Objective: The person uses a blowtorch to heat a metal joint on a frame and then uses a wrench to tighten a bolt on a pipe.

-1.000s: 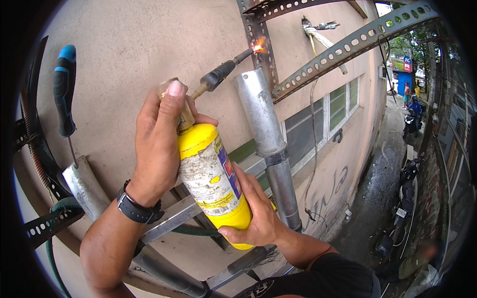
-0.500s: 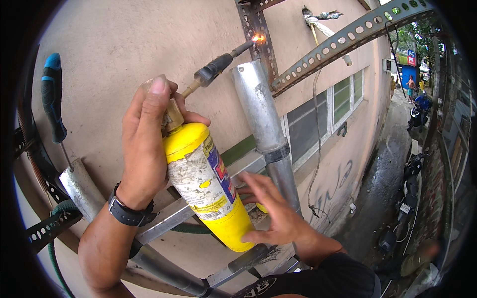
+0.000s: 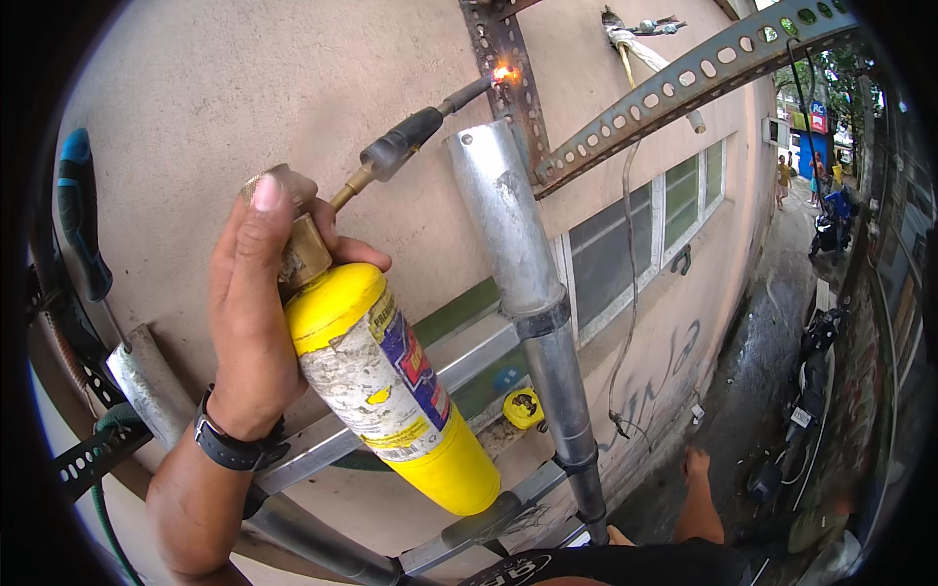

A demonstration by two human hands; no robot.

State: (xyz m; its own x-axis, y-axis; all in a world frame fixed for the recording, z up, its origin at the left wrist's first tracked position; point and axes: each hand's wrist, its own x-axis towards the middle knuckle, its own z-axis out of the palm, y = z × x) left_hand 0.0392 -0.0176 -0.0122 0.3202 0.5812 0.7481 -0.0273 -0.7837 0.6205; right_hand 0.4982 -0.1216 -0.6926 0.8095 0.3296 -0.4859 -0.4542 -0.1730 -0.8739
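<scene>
My left hand grips the brass valve atop a yellow gas cylinder. Its torch nozzle points up-right, tip at an orange flame glowing against a rusty perforated steel upright. A galvanized pipe stands just below the nozzle. My right hand is low at the right, away from the cylinder, small and unclear, its fingers hard to make out. A yellow tape measure lies beside the pipe. A blue-black screwdriver stands in a pipe at left.
A perforated rail crosses above a window in the pink wall. Wires hang from a wall hole. Metal bars span below me. Down in the alley at right are parked motorcycles and people.
My right hand has let go of the cylinder and moved down to the right. My left hand and the cylinder have shifted left and down in view; the flame stays on the upright.
</scene>
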